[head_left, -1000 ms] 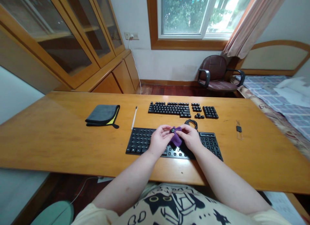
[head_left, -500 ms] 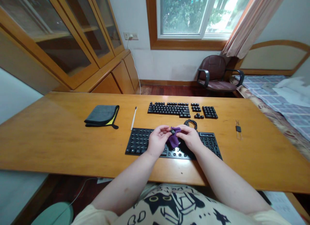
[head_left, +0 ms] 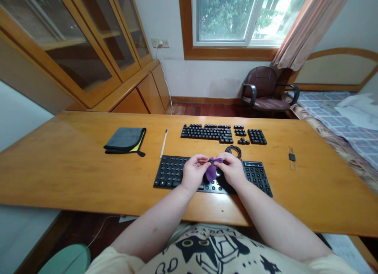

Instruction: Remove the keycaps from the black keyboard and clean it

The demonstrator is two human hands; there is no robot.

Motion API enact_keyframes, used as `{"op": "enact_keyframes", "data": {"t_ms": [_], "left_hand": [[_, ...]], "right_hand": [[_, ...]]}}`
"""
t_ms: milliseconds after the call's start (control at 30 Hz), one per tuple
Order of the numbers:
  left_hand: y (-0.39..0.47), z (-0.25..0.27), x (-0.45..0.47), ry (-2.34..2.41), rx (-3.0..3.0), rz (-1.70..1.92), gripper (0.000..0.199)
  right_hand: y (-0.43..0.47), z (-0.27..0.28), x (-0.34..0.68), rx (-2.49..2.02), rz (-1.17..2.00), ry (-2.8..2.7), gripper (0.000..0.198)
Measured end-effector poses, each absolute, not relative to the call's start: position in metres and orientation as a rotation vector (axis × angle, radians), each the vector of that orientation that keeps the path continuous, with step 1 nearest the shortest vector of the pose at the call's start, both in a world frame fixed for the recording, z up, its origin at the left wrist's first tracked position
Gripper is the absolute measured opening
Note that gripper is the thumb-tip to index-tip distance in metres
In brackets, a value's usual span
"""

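Note:
Over the middle of a black keyboard base [head_left: 168, 173], most of its keycaps off, my two hands meet. My left hand [head_left: 194, 171] is closed, pinching a small black keycap that is now mostly hidden by cloth and fingertips. A small purple cloth [head_left: 211, 173] hangs from the fingers of my right hand [head_left: 233, 168], which is closed on it and presses it against the keycap. Beyond the base, loose black keycaps [head_left: 206, 133] lie set out in keyboard order, with a number-pad block [head_left: 257, 136] at their right.
On the wooden desk [head_left: 88, 179], a folded grey cloth [head_left: 125, 139] and a white slim brush [head_left: 164, 143] lie to the left. A coiled cable [head_left: 234, 150] sits behind the base. At right is a wire keycap puller [head_left: 291, 157].
The purple cloth has been folded over the keycap, which showed more plainly before. Both hands stay nearly in place, with small finger movements.

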State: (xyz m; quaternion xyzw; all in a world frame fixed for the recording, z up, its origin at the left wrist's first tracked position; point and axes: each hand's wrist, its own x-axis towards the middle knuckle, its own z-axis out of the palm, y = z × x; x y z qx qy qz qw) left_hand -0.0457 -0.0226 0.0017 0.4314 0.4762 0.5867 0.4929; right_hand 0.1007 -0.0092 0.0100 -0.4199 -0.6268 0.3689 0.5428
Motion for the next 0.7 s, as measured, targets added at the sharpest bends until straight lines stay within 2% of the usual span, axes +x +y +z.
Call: {"op": "enact_keyframes", "data": {"t_ms": [167,367,567,700], "left_hand": [[-0.023,0.003,-0.044,1.091,1.006,1.434,0.028],[-0.023,0.002,-0.045,1.042,1.034,1.384,0.032],[-0.018,-0.003,-0.053,1.138,1.132,1.468,0.032],[-0.017,-0.006,-0.056,1.259,1.298,1.512,0.032]], "right_hand": [[-0.010,0.014,0.102,-1.085,0.818,-1.575,0.016],[-0.008,0.015,0.103,-1.116,0.926,-1.554,0.010],[-0.002,0.010,0.110,-1.103,1.203,-1.154,0.020],[0.000,0.009,0.113,-1.027,1.203,-1.053,0.023]]}}
